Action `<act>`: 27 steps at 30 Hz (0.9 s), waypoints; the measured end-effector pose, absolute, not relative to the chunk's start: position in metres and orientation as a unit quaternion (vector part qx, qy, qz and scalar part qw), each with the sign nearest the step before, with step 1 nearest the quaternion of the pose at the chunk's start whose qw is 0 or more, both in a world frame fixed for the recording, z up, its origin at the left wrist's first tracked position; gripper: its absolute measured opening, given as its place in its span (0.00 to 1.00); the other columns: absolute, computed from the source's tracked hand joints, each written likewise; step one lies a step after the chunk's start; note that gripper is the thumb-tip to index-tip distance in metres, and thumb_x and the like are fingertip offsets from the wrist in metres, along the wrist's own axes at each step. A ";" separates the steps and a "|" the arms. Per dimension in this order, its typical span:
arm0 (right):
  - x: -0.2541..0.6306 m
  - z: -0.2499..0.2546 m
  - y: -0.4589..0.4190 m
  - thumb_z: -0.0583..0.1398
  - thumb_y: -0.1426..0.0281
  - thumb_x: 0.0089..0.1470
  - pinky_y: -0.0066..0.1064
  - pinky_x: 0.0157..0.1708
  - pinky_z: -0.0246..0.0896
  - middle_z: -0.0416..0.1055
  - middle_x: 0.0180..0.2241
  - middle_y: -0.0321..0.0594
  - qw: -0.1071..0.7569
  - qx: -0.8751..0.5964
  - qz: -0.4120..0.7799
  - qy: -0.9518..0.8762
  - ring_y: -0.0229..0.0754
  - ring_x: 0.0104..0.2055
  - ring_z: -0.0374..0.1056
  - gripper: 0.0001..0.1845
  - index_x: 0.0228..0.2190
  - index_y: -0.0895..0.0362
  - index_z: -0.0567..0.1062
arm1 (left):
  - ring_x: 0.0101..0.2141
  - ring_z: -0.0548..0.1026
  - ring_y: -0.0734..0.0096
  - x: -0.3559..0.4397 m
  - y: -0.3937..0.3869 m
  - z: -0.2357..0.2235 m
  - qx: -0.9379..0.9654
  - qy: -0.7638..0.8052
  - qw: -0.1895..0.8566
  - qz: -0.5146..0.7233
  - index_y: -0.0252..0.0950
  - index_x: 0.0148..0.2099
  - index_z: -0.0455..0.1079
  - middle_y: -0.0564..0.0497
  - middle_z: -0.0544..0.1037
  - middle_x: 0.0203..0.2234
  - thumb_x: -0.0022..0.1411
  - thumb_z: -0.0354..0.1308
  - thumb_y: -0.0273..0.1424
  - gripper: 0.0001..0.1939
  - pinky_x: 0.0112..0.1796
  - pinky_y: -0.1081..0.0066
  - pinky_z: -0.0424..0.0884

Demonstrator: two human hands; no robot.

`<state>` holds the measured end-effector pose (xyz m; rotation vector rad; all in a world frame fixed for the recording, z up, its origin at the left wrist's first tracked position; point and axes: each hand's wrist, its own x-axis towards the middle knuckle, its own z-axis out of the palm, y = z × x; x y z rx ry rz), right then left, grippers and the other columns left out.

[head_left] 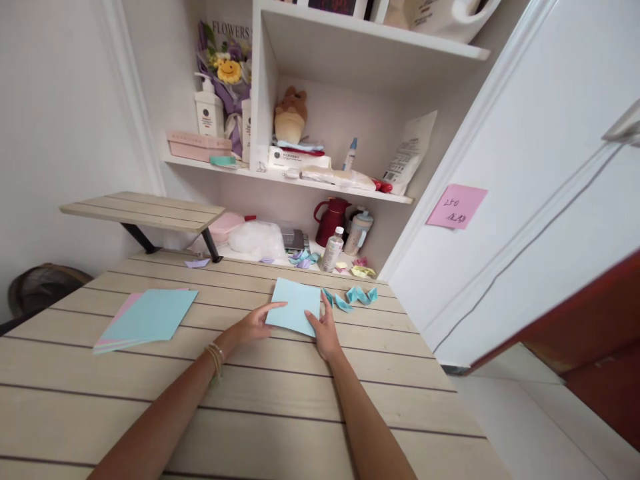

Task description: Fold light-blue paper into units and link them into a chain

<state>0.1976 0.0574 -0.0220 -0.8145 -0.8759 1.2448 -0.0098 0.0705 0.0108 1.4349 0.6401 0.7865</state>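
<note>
A square sheet of light blue paper (294, 301) is held between my two hands, tilted up a little over the table. My left hand (256, 323) grips its left edge, with the index finger lying across the front. On the right edge, my right hand (326, 328) has its thumb on the front and its fingers behind. Just right of the sheet lie several folded blue paper pieces (361, 295). A fanned stack of blue and pink paper sheets (150, 317) rests on the table's left side.
The slatted wooden table (260, 413) carries a small raised shelf (145, 208) at back left. Behind stand a clear bottle (333, 250), a red jug (331, 220) and a tumbler (359, 233). Folded paper scraps (304, 259) lie nearby. A white door (500, 153) is on the right.
</note>
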 end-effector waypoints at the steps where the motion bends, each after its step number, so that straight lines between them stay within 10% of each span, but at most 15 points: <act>1: 0.198 -0.021 0.057 0.63 0.63 0.41 0.37 0.31 0.69 0.72 0.37 0.38 0.647 -0.356 0.556 -0.381 0.41 0.30 0.70 0.42 0.55 0.49 0.52 | 0.42 0.72 0.64 -0.011 0.073 0.010 0.636 0.287 0.634 0.334 0.36 0.54 0.60 0.44 0.73 0.43 0.42 0.60 0.22 0.33 0.41 0.67 0.68; 7: 0.202 -0.013 0.051 0.64 0.63 0.40 0.33 0.29 0.69 0.69 0.39 0.39 0.572 -0.332 0.609 -0.438 0.38 0.29 0.70 0.32 0.49 0.51 0.65 | 0.40 0.73 0.63 -0.008 0.086 -0.004 0.612 0.387 0.538 0.430 0.33 0.43 0.70 0.46 0.76 0.37 0.45 0.62 0.32 0.20 0.42 0.66 0.67; 12: 0.202 -0.013 0.049 0.71 0.72 0.24 0.34 0.32 0.68 0.71 0.35 0.38 0.522 -0.327 0.588 -0.525 0.45 0.40 0.69 0.46 0.49 0.50 0.63 | 0.37 0.75 0.63 -0.011 0.091 -0.012 0.557 0.424 0.531 0.478 0.32 0.34 0.73 0.45 0.78 0.33 0.42 0.65 0.35 0.16 0.41 0.66 0.68; 16: 0.201 -0.021 0.055 0.68 0.65 0.32 0.34 0.31 0.67 0.70 0.21 0.34 0.528 -0.410 0.533 -0.519 0.42 0.30 0.69 0.19 0.31 0.58 0.74 | 0.33 0.76 0.61 -0.010 0.091 -0.013 0.522 0.426 0.554 0.489 0.30 0.31 0.74 0.46 0.79 0.29 0.39 0.66 0.38 0.18 0.40 0.63 0.70; 20: 0.200 -0.025 0.059 0.67 0.61 0.34 0.35 0.32 0.67 0.66 0.17 0.31 0.579 -0.424 0.540 -0.440 0.38 0.25 0.66 0.15 0.19 0.59 0.71 | 0.33 0.77 0.62 -0.004 0.088 -0.010 0.496 0.434 0.565 0.496 0.30 0.31 0.73 0.47 0.79 0.28 0.40 0.66 0.38 0.18 0.39 0.63 0.72; 27: 0.191 -0.023 0.061 0.67 0.65 0.36 0.37 0.32 0.69 0.71 0.29 0.34 0.683 -0.400 0.514 -0.330 0.42 0.32 0.70 0.36 0.47 0.52 0.61 | 0.28 0.77 0.66 0.015 0.085 -0.007 0.495 0.463 0.515 0.525 0.34 0.50 0.60 0.49 0.78 0.26 0.40 0.67 0.32 0.34 0.27 0.69 0.75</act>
